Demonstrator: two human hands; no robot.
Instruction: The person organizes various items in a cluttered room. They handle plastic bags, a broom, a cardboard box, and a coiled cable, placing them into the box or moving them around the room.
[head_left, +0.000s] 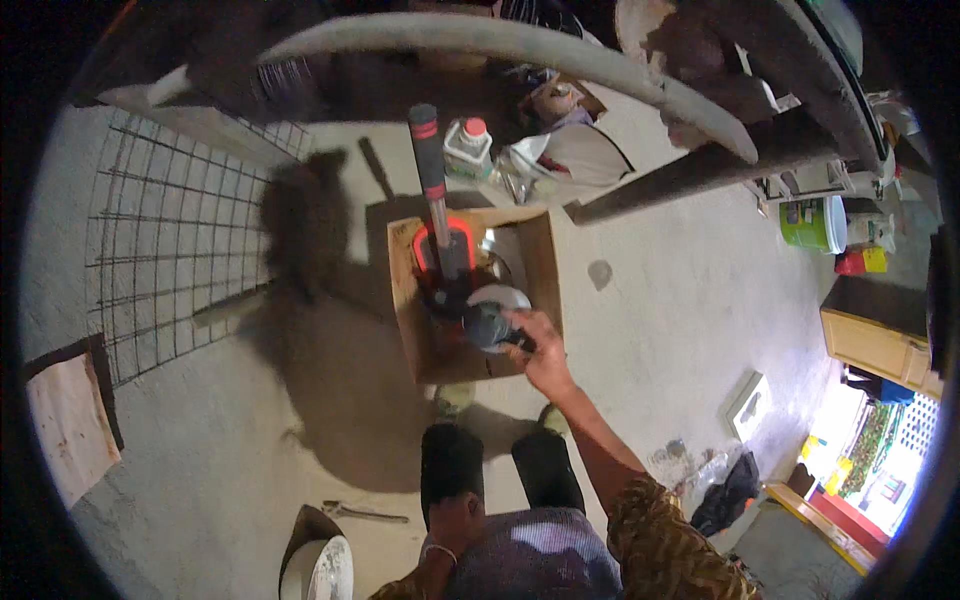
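Observation:
My right hand grips a dark round object with a pale rim, over the near right part of an open cardboard box. Its blur keeps me from telling what the object is. Inside the box a black and red device stands upright, its metal tube rising to a black handle with red bands. Something pale and shiny lies beside it in the box. My left hand rests on my left thigh, near the knee; its fingers are partly hidden.
Beyond the box stand a white jug with a red cap and some plastic bags. A curved pale bar crosses overhead. Wire mesh leans at left. An adjustable wrench lies on the floor near a white container.

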